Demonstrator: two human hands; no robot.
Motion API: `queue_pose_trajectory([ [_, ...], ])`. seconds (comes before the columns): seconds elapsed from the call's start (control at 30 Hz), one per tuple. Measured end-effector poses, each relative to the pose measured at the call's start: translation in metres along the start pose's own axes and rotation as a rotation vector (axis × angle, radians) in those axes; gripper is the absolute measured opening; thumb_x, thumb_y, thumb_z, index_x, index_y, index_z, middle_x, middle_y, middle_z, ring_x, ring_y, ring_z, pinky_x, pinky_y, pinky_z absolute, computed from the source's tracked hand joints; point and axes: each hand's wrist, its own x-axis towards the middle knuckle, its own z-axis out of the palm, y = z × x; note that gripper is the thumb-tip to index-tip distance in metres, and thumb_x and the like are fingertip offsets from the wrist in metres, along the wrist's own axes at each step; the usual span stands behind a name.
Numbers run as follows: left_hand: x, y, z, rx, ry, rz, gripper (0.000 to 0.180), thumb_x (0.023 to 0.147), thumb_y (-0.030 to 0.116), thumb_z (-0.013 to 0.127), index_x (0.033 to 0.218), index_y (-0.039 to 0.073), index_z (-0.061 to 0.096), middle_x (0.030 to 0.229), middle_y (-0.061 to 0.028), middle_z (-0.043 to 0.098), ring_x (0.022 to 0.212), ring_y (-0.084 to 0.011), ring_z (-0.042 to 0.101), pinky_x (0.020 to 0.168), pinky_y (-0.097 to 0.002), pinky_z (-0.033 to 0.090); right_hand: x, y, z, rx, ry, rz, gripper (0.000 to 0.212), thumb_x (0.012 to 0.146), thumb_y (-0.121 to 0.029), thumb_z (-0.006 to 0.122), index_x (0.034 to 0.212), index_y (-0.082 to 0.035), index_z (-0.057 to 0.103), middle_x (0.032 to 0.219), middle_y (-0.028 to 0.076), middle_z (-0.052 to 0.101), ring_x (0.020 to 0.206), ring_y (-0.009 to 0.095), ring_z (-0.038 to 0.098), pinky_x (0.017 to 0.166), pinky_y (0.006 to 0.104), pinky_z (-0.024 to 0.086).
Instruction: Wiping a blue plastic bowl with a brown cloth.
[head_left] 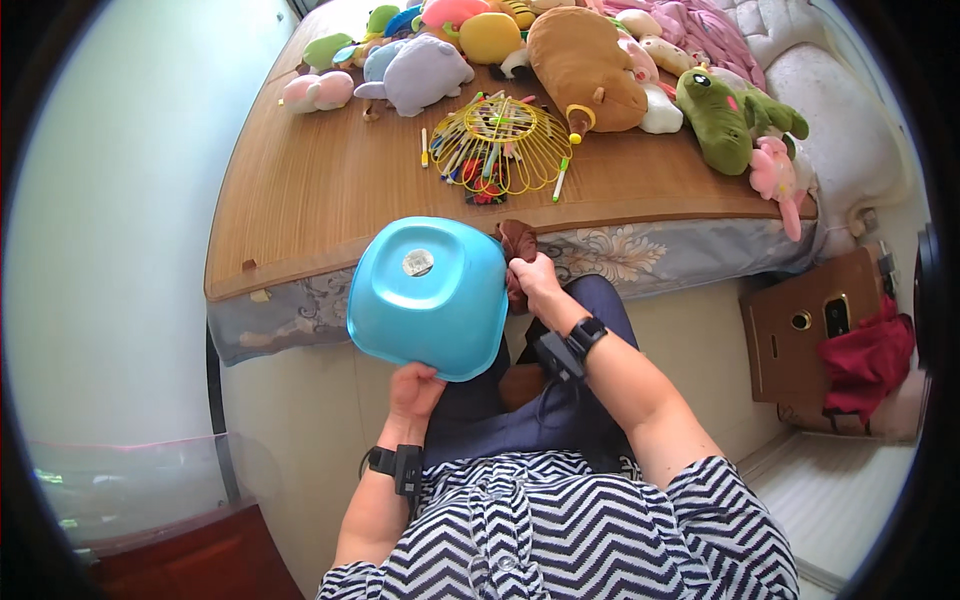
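Note:
A light blue plastic basin [450,318] is tipped so that its underside faces me, with a round pale sticker on the base. My left hand [414,391] grips its lower rim, fingers curled behind the edge. In my right hand [538,282] is a crumpled brown cloth [518,240], bunched against the basin's right side. The basin's inside is turned away and hidden. Just beyond, on the bed, lies an upturned yellow wire basket [540,180] with many marker pens under and around it.
The bed [300,200] has a brown mat on top. Plush toys [585,65] crowd its far side, and a green plush [715,125] sits at the right. A brown cabinet [785,350] with a red cloth [865,360] stands at right. At lower left is a dark red wooden piece [200,560].

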Motion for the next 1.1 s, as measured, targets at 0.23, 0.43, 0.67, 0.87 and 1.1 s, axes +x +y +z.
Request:
queue_pose_trajectory([
  [0.23,0.003,-0.006,0.007,0.042,0.067,0.058,0.068,0.067,-0.011,0.045,0.134,0.0,0.046,0.132,-0.0145,0.053,0.125,-0.0338,0.049,0.105,-0.0509,0.041,-0.056,0.051,0.011,-0.031,-0.025,-0.158,0.044,0.079,-0.017,0.056,0.114,0.008,0.051,0.102,0.025,0.062,0.099,0.034,0.062,0.088,0.0399,0.048],
  [0.43,0.004,-0.005,0.008,0.006,0.077,0.069,0.067,0.065,-0.013,0.045,0.132,-0.001,0.047,0.129,-0.0145,0.055,0.123,-0.0335,0.051,0.104,-0.0512,0.042,-0.134,0.052,0.018,0.057,-0.158,-0.008,0.042,0.082,-0.007,0.055,0.123,-0.001,0.05,0.11,0.01,0.06,0.101,0.022,0.058,0.09,0.0348,0.046],
  [0.67,0.007,-0.001,-0.008,0.014,0.052,0.012,0.066,0.066,-0.013,0.045,0.131,0.0,0.048,0.13,-0.0146,0.055,0.123,-0.034,0.051,0.105,-0.0514,0.041,-0.107,0.014,0.014,0.196,-0.107,-0.103,0.037,0.077,-0.003,0.058,0.113,0.002,0.054,0.108,0.008,0.06,0.102,0.019,0.057,0.092,0.0332,0.045],
  [0.87,0.004,-0.006,0.009,-0.001,0.055,0.023,0.067,0.067,-0.011,0.045,0.134,-0.001,0.045,0.135,-0.0157,0.051,0.125,-0.0355,0.049,0.106,-0.0523,0.04,-0.028,-0.013,-0.001,0.124,0.022,0.028,0.039,0.077,-0.006,0.059,0.113,0.006,0.052,0.101,0.012,0.062,0.086,0.019,0.062,0.074,0.0339,0.051],
  [1.1,0.01,-0.007,0.001,0.012,0.066,0.051,0.071,0.067,-0.011,0.043,0.138,0.0,0.04,0.139,-0.016,0.047,0.131,-0.0351,0.043,0.109,-0.0531,0.036,-0.043,0.033,0.018,-0.123,-0.04,-0.401,0.052,0.085,-0.012,0.047,0.132,0.007,0.035,0.121,0.025,0.054,0.11,0.032,0.056,0.097,0.0374,0.043],
])
